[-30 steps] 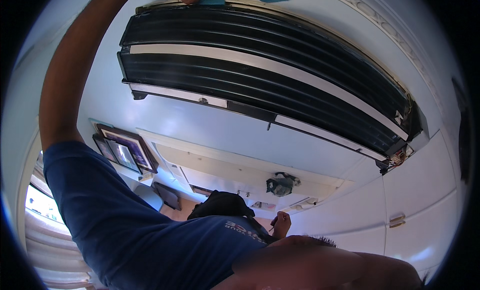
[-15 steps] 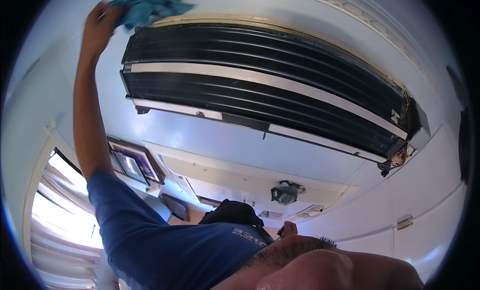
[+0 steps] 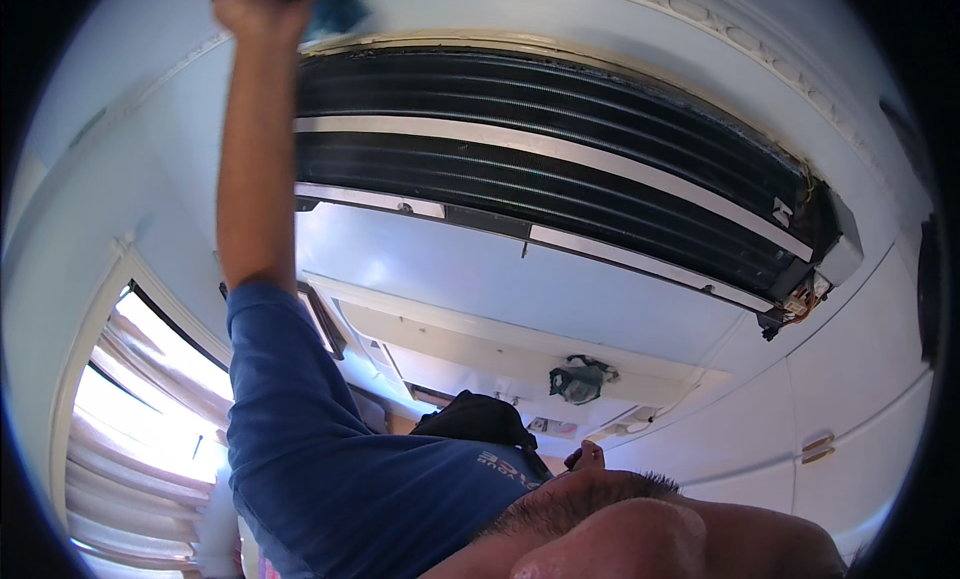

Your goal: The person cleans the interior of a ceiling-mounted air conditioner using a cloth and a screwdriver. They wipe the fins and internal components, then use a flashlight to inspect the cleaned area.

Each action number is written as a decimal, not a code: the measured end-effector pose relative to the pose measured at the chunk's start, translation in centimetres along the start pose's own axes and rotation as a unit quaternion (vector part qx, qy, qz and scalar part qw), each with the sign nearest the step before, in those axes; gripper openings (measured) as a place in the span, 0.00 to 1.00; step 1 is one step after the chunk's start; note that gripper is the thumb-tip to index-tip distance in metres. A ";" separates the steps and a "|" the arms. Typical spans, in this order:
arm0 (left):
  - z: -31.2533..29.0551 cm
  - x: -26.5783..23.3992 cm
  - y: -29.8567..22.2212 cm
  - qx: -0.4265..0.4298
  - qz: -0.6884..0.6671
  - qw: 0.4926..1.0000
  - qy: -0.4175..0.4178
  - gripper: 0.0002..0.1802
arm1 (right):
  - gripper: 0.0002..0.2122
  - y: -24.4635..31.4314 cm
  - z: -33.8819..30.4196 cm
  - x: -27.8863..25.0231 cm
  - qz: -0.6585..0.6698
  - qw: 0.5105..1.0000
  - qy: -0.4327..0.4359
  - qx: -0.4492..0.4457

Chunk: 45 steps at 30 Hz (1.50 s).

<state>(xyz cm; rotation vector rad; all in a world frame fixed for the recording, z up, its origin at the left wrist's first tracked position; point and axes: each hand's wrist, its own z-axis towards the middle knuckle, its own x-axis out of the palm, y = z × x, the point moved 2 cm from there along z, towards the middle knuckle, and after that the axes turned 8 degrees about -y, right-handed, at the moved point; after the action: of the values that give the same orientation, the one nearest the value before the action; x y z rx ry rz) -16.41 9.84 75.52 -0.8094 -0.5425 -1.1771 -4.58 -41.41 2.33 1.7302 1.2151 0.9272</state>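
Note:
My left hand is raised at the top left, its fingers wrapped round a teal cloth. Both are partly cut off by the upper edge and somewhat blurred. Just to the right is an uncovered wall air conditioner, its dark ribbed coil crossed by a pale strip. My left forearm covers the unit's left end. Low in the middle, only a small part of my right hand shows, curled beside my chest; whatever it holds is hidden.
Loose wires show at the unit's lower right corner. Below the unit, a bunched grey-green cloth lies on a pale furniture top. White cabinet doors stand at right, a curtained window at left. A black bag is lower centre.
My left hand has moved right and up with the teal cloth, and the forearm now overlaps the unit's left end. My right hand stays low beside my chest.

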 end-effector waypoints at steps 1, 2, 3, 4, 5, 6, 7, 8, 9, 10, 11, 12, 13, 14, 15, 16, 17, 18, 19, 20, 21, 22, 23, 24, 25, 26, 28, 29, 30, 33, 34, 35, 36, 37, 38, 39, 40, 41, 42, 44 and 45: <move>-3.6 1.6 0.2 0.133 0.355 0.922 0.072 0.34 | 0.07 -0.1 0.1 -0.1 -0.004 1.000 0.000 -0.006; -7.4 3.1 0.5 0.297 0.634 0.710 0.074 0.29 | 0.07 -0.2 0.1 -0.2 -0.009 1.000 0.001 -0.013; -9.4 5.7 1.0 0.195 0.602 0.773 0.042 0.33 | 0.07 -0.5 0.2 -0.4 0.003 1.000 0.007 -0.009; -12.0 7.0 1.3 0.125 0.554 0.820 0.072 0.30 | 0.07 -0.7 0.2 -0.6 0.012 1.000 0.014 -0.006; -14.5 8.1 1.7 0.056 0.499 0.859 0.100 0.27 | 0.07 -0.9 0.3 -0.8 0.021 1.000 0.022 -0.002; -16.2 9.4 2.1 0.026 0.372 0.926 0.064 0.25 | 0.07 -1.2 0.4 -1.0 0.017 1.000 0.015 0.003; -17.6 10.4 2.7 -0.004 0.236 0.971 0.027 0.24 | 0.07 -1.3 0.6 -1.2 0.024 1.000 0.017 0.003; -17.5 10.3 3.0 -0.021 0.148 0.989 0.005 0.24 | 0.07 -1.4 0.7 -1.4 0.030 0.999 0.017 0.003; -17.3 10.2 3.5 -0.035 0.059 0.998 -0.017 0.25 | 0.07 -1.4 0.9 -1.5 0.039 0.999 0.016 0.006; -15.9 9.3 3.8 -0.039 0.024 0.999 -0.024 0.24 | 0.07 -1.4 1.0 -1.6 0.029 0.999 0.014 -0.001; -13.0 7.9 3.5 -0.022 -0.014 0.999 -0.024 0.24 | 0.07 -1.3 1.1 -1.7 0.021 1.000 0.010 -0.007; -9.9 6.4 3.6 -0.005 -0.052 0.998 -0.023 0.24 | 0.07 -1.2 1.2 -1.8 0.014 1.000 0.005 -0.012; -5.9 4.5 2.6 0.032 -0.095 0.995 -0.017 0.24 | 0.07 -1.1 1.3 -1.8 0.027 1.000 -0.002 0.002; -1.6 2.5 1.7 0.022 -0.130 0.990 -0.056 0.24 | 0.07 -1.0 1.4 -1.8 0.041 0.999 -0.009 0.014; 2.2 -0.9 -0.9 -0.122 -0.327 0.935 0.059 0.25 | 0.07 -0.9 1.4 -2.0 0.054 0.998 -0.017 0.025; 6.0 -3.0 -1.4 -0.025 -0.248 0.968 0.025 0.26 | 0.06 -0.7 1.5 -2.1 0.048 0.998 -0.022 0.023; 9.7 -4.9 -2.2 0.072 -0.165 0.984 -0.010 0.28 | 0.06 -0.6 1.5 -2.3 0.042 0.999 -0.027 0.022; 12.3 -7.3 -2.5 0.068 -0.115 0.990 -0.044 0.28 | 0.06 -0.5 1.6 -2.4 0.035 0.999 -0.031 0.020; 14.4 -9.6 -3.1 0.064 -0.065 0.993 -0.077 0.29 | 0.06 -0.5 1.7 -2.7 0.040 0.998 -0.041 0.025; 15.9 -11.6 -3.5 0.060 -0.014 0.992 -0.111 0.30 | 0.06 -0.5 1.8 -3.0 0.044 0.997 -0.050 0.030; 16.5 -13.4 -3.2 0.027 0.080 0.991 -0.105 0.30 | 0.05 -0.6 1.9 -3.2 0.048 0.997 -0.059 0.034; 16.5 -15.3 -2.4 -0.006 0.174 0.980 -0.098 0.31 | 0.06 -0.8 2.1 -3.5 0.058 0.996 -0.055 0.038; 16.4 -16.5 -1.8 -0.036 0.266 0.959 -0.090 0.32 | 0.06 -1.0 2.4 -3.6 0.068 0.996 -0.049 0.043; 15.7 -17.8 -0.5 -0.048 0.251 0.963 -0.085 0.30 | 0.06 -1.4 2.6 -3.7 0.078 0.995 -0.043 0.047; 14.5 -19.1 0.7 -0.059 0.235 0.968 -0.063 0.28 | 0.06 -1.7 2.9 -3.8 0.072 0.995 -0.042 0.049; 13.1 -20.2 1.5 -0.088 0.251 0.964 0.008 0.28 | 0.06 -2.1 3.1 -3.8 0.065 0.996 -0.041 0.051; 10.5 -22.3 2.3 -0.161 0.268 0.941 0.130 0.26 | 0.06 -2.6 3.7 -3.5 0.049 0.997 -0.039 0.047; 9.3 -23.6 2.8 -0.199 0.304 0.920 0.150 0.26 | 0.06 -2.7 3.9 -3.2 0.039 0.998 -0.037 0.041; 7.7 -25.4 3.8 -0.217 0.290 0.926 0.108 0.26 | 0.06 -2.7 4.1 -3.0 0.025 0.998 -0.034 0.035; 2.4 -31.8 4.9 -0.253 0.314 0.911 0.090 0.24 | 0.06 -2.1 3.9 -1.6 -0.008 0.998 -0.034 0.052; 0.1 -33.8 5.7 -0.239 0.340 0.902 0.115 0.23 | 0.06 -1.6 3.6 -1.2 -0.007 0.998 -0.012 0.061; -2.0 -35.6 6.5 -0.247 0.362 0.890 0.123 0.21 | 0.06 -0.9 3.4 -0.6 -0.027 0.999 -0.011 0.041; -4.3 -36.7 7.0 -0.136 0.433 0.860 0.232 0.20 | 0.06 -0.4 3.0 0.0 -0.045 0.999 -0.012 0.021; -6.8 -37.7 7.7 -0.067 0.527 0.801 0.277 0.19 | 0.06 0.2 2.5 0.5 -0.063 0.998 -0.012 0.003; -8.6 -38.6 8.8 -0.201 0.484 0.825 0.210 0.18 | 0.06 0.8 2.3 1.1 -0.069 0.997 0.013 0.019; -10.8 -39.4 10.1 -0.349 0.438 0.822 0.102 0.18 | 0.06 1.3 2.0 1.6 -0.076 0.996 0.037 0.034; -13.5 -39.0 11.5 -0.325 0.376 0.855 0.147 0.18 | 0.07 1.9 1.9 1.9 -0.083 0.995 0.042 0.037; -14.9 -39.0 12.0 -0.342 0.327 0.877 0.077 0.19 | 0.07 2.1 1.6 2.2 -0.034 0.997 0.053 0.032; -15.2 -39.1 11.5 -0.313 0.190 0.929 -0.056 0.19 | 0.07 2.5 1.5 2.3 -0.032 0.997 0.062 0.031; -15.8 -38.7 10.9 -0.249 -0.072 0.941 -0.219 0.22 | 0.07 2.8 1.3 2.3 -0.036 0.997 0.064 0.019; -15.7 -38.0 10.5 -0.203 -0.131 0.947 -0.211 0.26 | 0.07 2.7 1.1 2.1 -0.045 0.997 0.056 0.015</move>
<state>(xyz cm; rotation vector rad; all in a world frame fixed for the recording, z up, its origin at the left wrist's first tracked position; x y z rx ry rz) -18.80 21.59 34.77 -1.3944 -0.7894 -1.3899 -2.03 -40.23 4.56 1.6498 1.3746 0.9677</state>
